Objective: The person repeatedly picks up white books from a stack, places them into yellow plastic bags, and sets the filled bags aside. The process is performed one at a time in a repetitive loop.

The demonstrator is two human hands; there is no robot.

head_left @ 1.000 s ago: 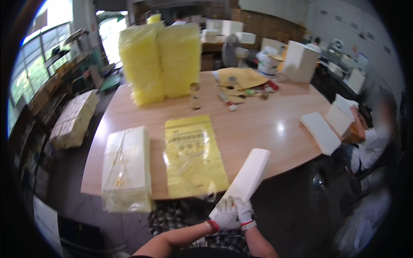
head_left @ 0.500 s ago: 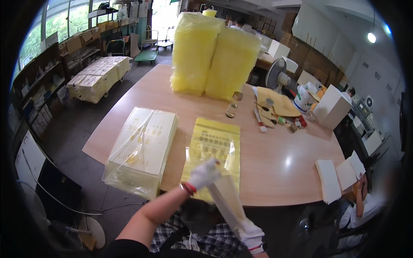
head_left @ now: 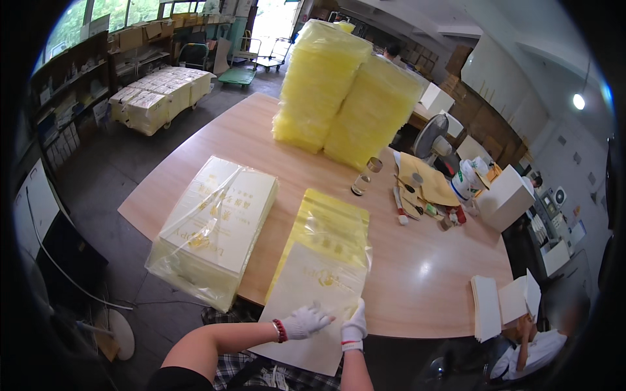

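A flat cream paper piece with gold print (head_left: pixel 313 280) lies partly over a yellow plastic bag with a clear front (head_left: pixel 334 212), its near end hanging over the table edge above my lap. My left hand (head_left: pixel 305 323), in a white glove with a bare fingertip, rests on the paper with fingers stretched to the right. Gloved as well, my right hand (head_left: pixel 354 328) grips the paper's right edge. To the left, a thick stack of similar cream pieces (head_left: pixel 225 208) sits in clear plastic. Whether the held piece is one sheet or several layers, I cannot tell.
Tall piles of yellow plastic bags (head_left: pixel 319 85) stand at the back. A glass jar (head_left: pixel 365 179), a brown paper with small tools (head_left: pixel 427 182) and a white bucket (head_left: pixel 466 179) sit at the right. A co-worker (head_left: pixel 531 345) handles white card pieces (head_left: pixel 518 300) at the right edge.
The cream paper was held steeply tilted near my lap; now it lies flatter over the yellow bag. My left hand moved down onto it, my right hand up along its edge. The view shifted slightly.
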